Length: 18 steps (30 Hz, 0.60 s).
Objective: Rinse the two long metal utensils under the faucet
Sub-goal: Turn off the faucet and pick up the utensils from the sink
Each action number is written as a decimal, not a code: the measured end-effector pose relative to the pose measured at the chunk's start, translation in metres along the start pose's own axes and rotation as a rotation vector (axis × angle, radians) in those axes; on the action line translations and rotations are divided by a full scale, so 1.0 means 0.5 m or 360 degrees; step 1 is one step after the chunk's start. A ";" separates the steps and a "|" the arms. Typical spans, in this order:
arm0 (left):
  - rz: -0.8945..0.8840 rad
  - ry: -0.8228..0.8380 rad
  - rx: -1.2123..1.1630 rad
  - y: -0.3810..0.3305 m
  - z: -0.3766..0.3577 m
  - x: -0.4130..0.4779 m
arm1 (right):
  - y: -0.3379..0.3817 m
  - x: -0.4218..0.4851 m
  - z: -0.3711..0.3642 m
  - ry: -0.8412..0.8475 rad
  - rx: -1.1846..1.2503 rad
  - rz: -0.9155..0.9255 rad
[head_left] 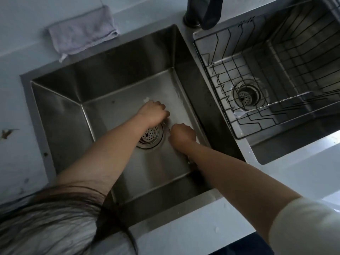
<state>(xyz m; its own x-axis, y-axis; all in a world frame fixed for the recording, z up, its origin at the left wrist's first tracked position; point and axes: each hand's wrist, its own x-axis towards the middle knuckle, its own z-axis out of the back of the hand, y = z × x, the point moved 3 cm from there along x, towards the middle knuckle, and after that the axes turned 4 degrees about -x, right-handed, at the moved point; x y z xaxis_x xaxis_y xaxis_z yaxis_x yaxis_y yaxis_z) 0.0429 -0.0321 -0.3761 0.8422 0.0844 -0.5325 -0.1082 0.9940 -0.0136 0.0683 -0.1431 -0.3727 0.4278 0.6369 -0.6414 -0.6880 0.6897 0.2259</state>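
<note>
Both my hands reach down to the floor of the left sink basin [114, 115], next to the round drain strainer [150, 137]. My left hand [153, 112] has its fingers curled downward, and a thin metal glint [164, 123] shows at its fingertips; whether it grips that utensil is hidden. My right hand [183, 135] is a fist low by the basin's right wall. A thin metal utensil tip [168, 129] sticks out at its thumb side, and another metal bit [189, 161] shows under the wrist. The dark faucet [204, 13] stands at the back between the basins, with no water visible.
The right basin [276, 150] holds a black wire rack [244, 126] over its own drain. A folded grey cloth [82, 32] lies on the counter behind the left basin. Pale countertop [184, 230] runs along the front edge. Long dark hair [55, 218] hangs at the lower left.
</note>
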 end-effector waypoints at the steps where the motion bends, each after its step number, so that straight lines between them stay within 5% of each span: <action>1: 0.0019 -0.0012 -0.0008 0.004 0.015 -0.015 | 0.005 -0.007 0.014 -0.0012 -0.0012 0.0024; 10: 0.0228 -0.0155 0.0053 0.028 0.227 -0.157 | 0.056 -0.098 0.200 -0.0221 -0.0221 0.0357; 18: 0.0357 -0.0419 -0.0043 -0.028 0.382 -0.174 | -0.036 -0.165 0.369 -0.0405 -0.0439 0.0460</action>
<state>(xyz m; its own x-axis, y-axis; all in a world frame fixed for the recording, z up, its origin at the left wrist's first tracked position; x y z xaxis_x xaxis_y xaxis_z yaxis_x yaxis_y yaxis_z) 0.0720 -0.0401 -0.1681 0.9029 0.3190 -0.2881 -0.3171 0.9468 0.0547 0.1535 -0.1447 -0.1887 0.3025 0.8772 -0.3729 -0.9153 0.3766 0.1432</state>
